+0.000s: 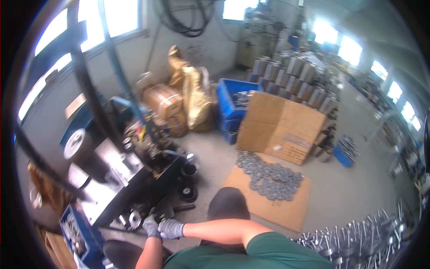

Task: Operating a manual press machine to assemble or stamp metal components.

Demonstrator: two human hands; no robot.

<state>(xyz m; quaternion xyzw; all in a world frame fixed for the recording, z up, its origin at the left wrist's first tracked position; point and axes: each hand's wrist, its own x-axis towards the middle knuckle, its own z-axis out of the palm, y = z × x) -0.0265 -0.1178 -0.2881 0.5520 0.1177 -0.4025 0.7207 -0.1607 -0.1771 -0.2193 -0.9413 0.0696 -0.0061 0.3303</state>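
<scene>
My left hand (pixel 151 227), in a grey knit glove, is at the lower edge of the machine, beside a silver ring-shaped part (pixel 135 219). Its fingers are curled; what they may hold is too small to make out. Right against it is my right hand (pixel 171 229), gloved alike, with fingers closed and their contents hidden. A dark bar (pixel 184 208) lies just beyond the hands. Above them stands the machine's metal bed (pixel 101 190), carrying a dark cylinder (pixel 80 145) with a pale end.
Grey round metal pieces (pixel 271 179) cover a flat cardboard sheet (pixel 255 208). Blue crates (pixel 228 101) stand behind an upright carton flap (pixel 280 125). Bolt-like rods (pixel 354 242) crowd the lower right. A blue bin (pixel 92 242) of metal parts sits at left.
</scene>
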